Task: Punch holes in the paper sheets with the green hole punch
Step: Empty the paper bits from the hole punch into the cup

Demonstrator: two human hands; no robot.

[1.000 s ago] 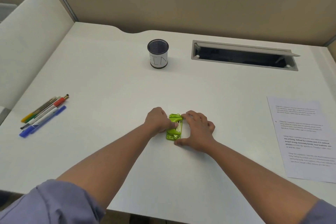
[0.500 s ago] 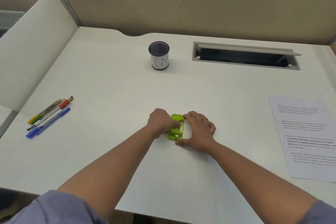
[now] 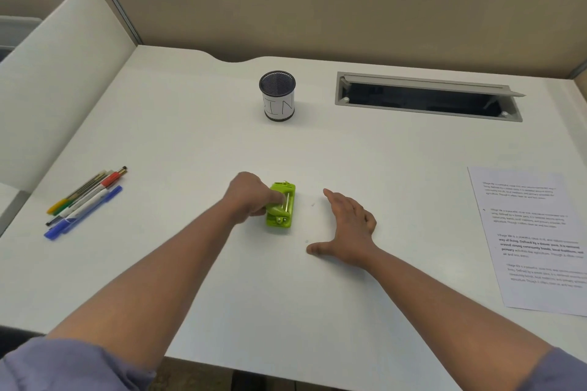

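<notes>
The green hole punch (image 3: 282, 206) lies on the white desk (image 3: 190, 143) near the middle. My left hand (image 3: 249, 194) grips its left side, fingers curled over the top. My right hand (image 3: 347, 225) hovers just right of the punch, apart from it, with fingers spread and thumb stretched toward me. A printed paper sheet (image 3: 533, 235) lies flat at the desk's right edge, well away from both hands. No paper is in the punch.
A mesh pen cup (image 3: 277, 95) labelled in marker stands at the back centre. An open cable hatch (image 3: 425, 97) is recessed at the back right. Several pens (image 3: 84, 201) lie at the left. A few tiny paper bits (image 3: 313, 205) lie beside the punch.
My right hand has let go of the punch and moved away to the right with its fingers spread. My left hand still grips the punch, which stays in place.
</notes>
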